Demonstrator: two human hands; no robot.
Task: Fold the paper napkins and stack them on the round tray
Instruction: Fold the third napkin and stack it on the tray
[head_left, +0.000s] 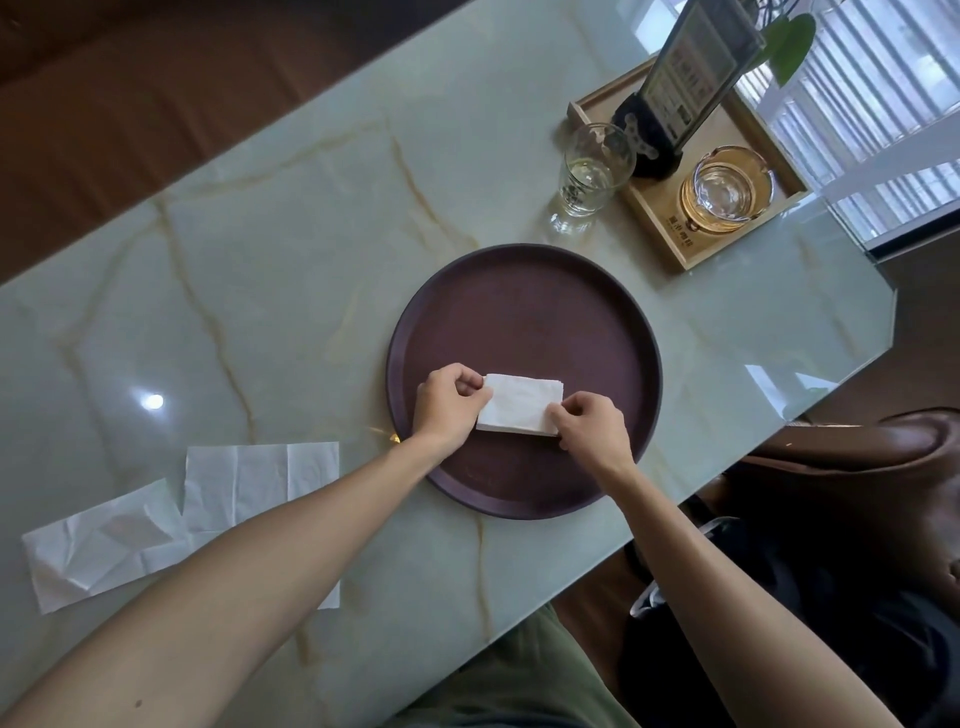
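A folded white paper napkin (519, 404) lies as a small rectangle on the near part of the dark brown round tray (524, 306). My left hand (448, 405) pinches its left edge with curled fingers. My right hand (592, 428) pinches its near right corner. Two unfolded white napkins (156, 514) lie flat and creased on the marble table at the left, partly hidden under my left forearm.
A drinking glass (589, 174) stands behind the tray. A wooden tray (675, 249) at the back right holds a glass ashtray (727, 189) and a menu stand (675, 98). The table edge (779, 415) runs diagonally at the right, with a brown chair (883, 447) beyond it.
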